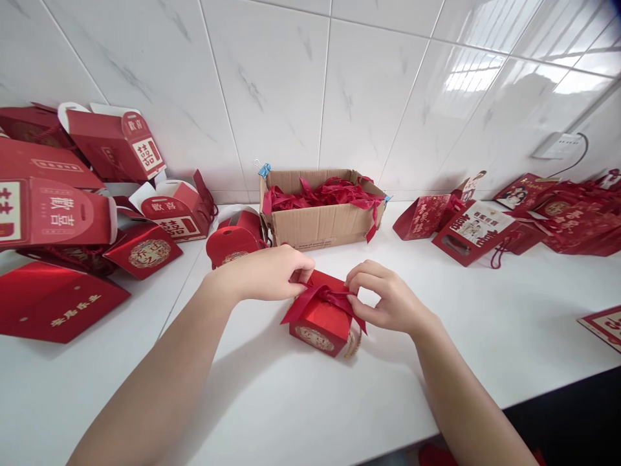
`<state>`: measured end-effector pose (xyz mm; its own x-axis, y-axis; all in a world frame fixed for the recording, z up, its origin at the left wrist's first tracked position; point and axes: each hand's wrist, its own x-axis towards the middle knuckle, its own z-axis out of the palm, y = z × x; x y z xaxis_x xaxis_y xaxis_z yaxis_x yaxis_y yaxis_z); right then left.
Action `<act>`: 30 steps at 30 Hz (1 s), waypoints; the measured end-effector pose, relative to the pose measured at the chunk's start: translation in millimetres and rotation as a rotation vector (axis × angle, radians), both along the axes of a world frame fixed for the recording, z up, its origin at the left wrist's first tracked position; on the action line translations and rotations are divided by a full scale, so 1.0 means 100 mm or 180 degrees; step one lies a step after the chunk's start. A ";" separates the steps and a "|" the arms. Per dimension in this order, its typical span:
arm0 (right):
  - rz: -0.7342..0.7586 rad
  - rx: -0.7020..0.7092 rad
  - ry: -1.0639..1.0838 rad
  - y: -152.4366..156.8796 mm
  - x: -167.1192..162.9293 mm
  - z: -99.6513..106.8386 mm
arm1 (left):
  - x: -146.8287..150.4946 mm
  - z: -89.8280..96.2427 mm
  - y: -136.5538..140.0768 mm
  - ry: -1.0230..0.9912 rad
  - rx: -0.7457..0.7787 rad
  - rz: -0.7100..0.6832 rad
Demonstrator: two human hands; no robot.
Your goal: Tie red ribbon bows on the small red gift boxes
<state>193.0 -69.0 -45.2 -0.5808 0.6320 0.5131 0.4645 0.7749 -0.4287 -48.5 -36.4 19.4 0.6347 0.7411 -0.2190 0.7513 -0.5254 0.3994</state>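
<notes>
A small red gift box with a gold emblem on its front stands on the white counter. Across its top lies a dark red ribbon, knotted in the middle, with tails hanging to both sides. My left hand pinches the ribbon at the left of the knot, fingertips close to the box top. On the other side, my right hand grips the ribbon between thumb and finger. A twisted gold cord hangs at the box's right side.
Behind the box stands an open cardboard box full of red ribbons, with blue binder clips. Red gift boxes are piled at left. More gift boxes stand at right, near a wall socket. Tiled wall closes the back.
</notes>
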 end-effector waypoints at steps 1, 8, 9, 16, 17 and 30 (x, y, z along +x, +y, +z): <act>-0.0017 -0.0003 0.0009 0.00 0.01 0.00 | 0.00 0.01 -0.01 0.0012 -0.0005 -0.0016; -0.0030 -0.0226 0.0142 0.00 0.03 0.05 | 0.07 0.08 -0.07 -0.0026 -0.0022 -0.0153; -0.0059 -0.0266 0.0219 -0.01 0.01 0.05 | 0.08 0.09 -0.08 -0.0030 -0.0048 -0.0150; -0.0256 -0.0009 0.0562 -0.08 -0.24 -0.03 | 0.12 0.08 -0.08 -0.0249 0.0003 -0.0567; -0.0255 0.0056 0.0646 -0.09 -0.26 -0.03 | 0.12 0.06 -0.07 -0.0310 -0.0020 -0.0635; 0.0444 0.0192 0.0096 -0.11 -0.15 0.03 | 0.12 -0.08 0.03 -0.0370 -0.0227 -0.0296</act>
